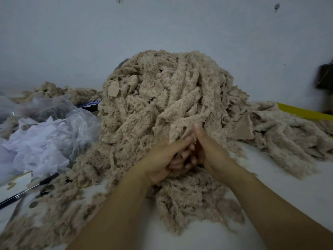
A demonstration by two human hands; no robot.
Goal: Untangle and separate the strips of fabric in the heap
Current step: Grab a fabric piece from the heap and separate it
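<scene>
Both hands meet at the foot of the heap with fingers curled inward: the left hand (160,159) and the right hand (210,152) touch each other and together pinch a fuzzy beige strip of fabric (180,131) between thumbs and forefingers, though the overlapping inner fingers hide exactly how each one grips. The strip runs up into the heap of strips (162,91), a tall tangled mound on the white table (292,188) against the pale wall (162,24), with loose strips spilling under both forearms. To the right lies a lower pile (288,139), a yellow edge (302,112) behind it and a blurred dark object (324,76) by the wall. On the left sit crumpled clear plastic bags (54,112), white gauzy cloth (36,143) and a slender dark tool (27,193), too blurred to identify
</scene>
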